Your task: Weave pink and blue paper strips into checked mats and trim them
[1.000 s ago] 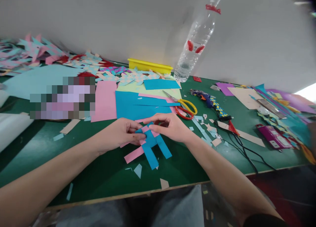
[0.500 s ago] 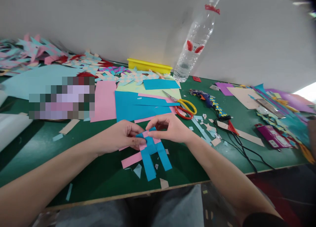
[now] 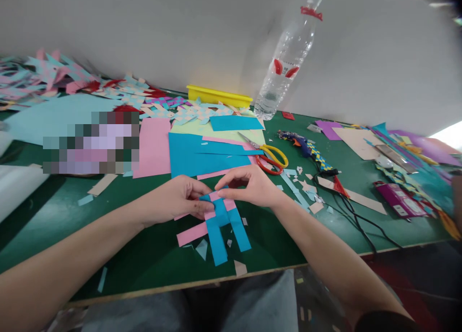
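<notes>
Blue and pink paper strips are interlaced into a small woven paper piece (image 3: 221,216) above the near edge of the green table. Its blue strip ends point toward me and a pink end sticks out to the left. My left hand (image 3: 180,199) pinches the weave at its left side, thumb on top and the other fingers partly hidden. My right hand (image 3: 249,187) closes thumb and index finger on the far edge of the same weave, where a pink square shows. Scissors (image 3: 269,155) with yellow and red handles lie beyond my right hand.
Blue paper (image 3: 184,154), pink paper (image 3: 155,149) and a yellow tray (image 3: 220,97) lie behind the hands. A clear bottle (image 3: 285,57) stands at the wall. Paper scraps (image 3: 306,190), black cords (image 3: 355,216) and a purple packet (image 3: 399,198) are on the right; cut strips (image 3: 54,74) pile up left.
My right thumb and index finger have shifted very slightly at the weave's far edge. The left hand keeps its pinch, and the view has moved a little.
</notes>
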{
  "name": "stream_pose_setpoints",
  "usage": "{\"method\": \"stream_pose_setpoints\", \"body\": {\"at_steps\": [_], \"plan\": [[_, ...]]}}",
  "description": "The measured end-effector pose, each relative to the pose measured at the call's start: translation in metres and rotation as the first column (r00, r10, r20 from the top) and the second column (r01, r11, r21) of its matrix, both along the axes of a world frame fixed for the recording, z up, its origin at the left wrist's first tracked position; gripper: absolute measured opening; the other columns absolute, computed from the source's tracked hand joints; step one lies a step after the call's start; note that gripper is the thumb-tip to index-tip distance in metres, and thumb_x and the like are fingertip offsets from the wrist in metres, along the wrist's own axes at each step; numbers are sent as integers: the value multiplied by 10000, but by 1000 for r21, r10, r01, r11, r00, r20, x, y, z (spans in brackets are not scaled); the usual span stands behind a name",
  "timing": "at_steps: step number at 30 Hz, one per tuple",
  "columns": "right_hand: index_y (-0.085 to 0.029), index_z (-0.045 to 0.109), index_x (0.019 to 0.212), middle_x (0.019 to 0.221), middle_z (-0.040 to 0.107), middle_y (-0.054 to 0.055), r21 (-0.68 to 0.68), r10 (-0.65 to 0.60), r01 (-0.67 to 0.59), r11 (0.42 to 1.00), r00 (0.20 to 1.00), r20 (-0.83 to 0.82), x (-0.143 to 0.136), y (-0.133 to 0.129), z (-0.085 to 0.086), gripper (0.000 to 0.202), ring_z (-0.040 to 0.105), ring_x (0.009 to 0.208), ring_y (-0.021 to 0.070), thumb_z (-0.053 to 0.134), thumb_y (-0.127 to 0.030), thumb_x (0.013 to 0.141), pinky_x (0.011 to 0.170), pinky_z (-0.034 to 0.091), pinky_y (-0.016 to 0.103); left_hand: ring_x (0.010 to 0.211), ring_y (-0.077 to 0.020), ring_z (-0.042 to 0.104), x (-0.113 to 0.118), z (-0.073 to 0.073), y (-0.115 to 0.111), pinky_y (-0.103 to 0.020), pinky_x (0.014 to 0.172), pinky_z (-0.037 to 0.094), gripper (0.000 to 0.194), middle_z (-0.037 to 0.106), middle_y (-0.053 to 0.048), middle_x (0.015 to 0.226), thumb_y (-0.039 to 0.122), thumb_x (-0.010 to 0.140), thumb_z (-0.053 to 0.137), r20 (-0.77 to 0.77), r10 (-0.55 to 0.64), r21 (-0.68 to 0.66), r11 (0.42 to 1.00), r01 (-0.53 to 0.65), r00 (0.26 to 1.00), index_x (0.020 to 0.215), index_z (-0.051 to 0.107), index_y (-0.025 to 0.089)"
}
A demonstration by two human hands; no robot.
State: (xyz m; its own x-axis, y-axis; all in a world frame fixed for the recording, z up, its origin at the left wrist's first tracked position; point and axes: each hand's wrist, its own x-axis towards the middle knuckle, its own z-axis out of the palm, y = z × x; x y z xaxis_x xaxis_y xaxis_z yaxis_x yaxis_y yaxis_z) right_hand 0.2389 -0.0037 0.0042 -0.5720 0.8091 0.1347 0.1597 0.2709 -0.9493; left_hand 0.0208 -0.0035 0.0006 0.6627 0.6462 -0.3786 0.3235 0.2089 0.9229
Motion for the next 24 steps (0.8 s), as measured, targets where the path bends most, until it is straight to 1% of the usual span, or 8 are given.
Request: {"method": "stream_pose_setpoints", "body": {"at_steps": [3, 8, 11, 14, 19, 24], "plan": [[-152, 741, 832, 786, 708, 42, 22, 9, -9, 1000, 1000, -1, 1, 2, 1, 183, 608, 676, 125, 714, -328, 791, 599, 497, 245, 695, -135, 681, 0, -1, -1, -253, 721, 596, 163, 684, 18, 688, 349, 766, 740, 4, -8, -6, 1000, 8, 1000, 808, 738, 192], [-161, 759, 861, 815, 737, 34, -19, 58, -58, 998, 998, -8, 5, 5, 2, 187, 625, 629, 100, 669, -322, 836, 561, 514, 208, 715, -130, 676, 0, -2, -1, -243, 729, 587, 159, 687, 21, 727, 350, 770, 738, 24, -31, -24, 999, 32, 999, 814, 730, 198], [-167, 763, 883, 858, 750, 38, -28, 62, -62, 998, 998, 17, 7, 7, 1, 181, 651, 642, 105, 684, -319, 823, 574, 535, 208, 728, -139, 680, -1, -2, -1, -261, 747, 589, 162, 699, 15, 741, 356, 771, 734, 11, -38, -25, 999, 38, 999, 817, 730, 200], [-159, 759, 900, 839, 748, 45, -50, 62, -60, 997, 997, 37, 9, 7, 0, 194, 663, 640, 112, 700, -319, 807, 573, 548, 213, 746, -151, 689, -1, -2, 0, -283, 773, 590, 160, 712, 10, 753, 357, 768, 734, 1, -39, -21, 999, 39, 999, 814, 732, 204], [-148, 752, 885, 794, 737, 42, -81, 69, -69, 994, 998, -7, 10, 8, -1, 192, 672, 651, 118, 738, -301, 771, 616, 572, 228, 764, -172, 699, -2, -1, 0, -311, 796, 591, 168, 726, 0, 773, 371, 767, 730, -1, -30, -17, 999, 30, 1000, 807, 728, 208], [-141, 742, 839, 753, 726, 40, -113, 56, -59, 992, 998, -30, 11, 8, -1, 189, 672, 626, 119, 765, -300, 739, 614, 579, 241, 754, -176, 704, -1, 0, 0, -306, 781, 594, 167, 725, 1, 754, 364, 759, 735, -14, -25, -19, 999, 25, 1000, 820, 727, 210]]}}
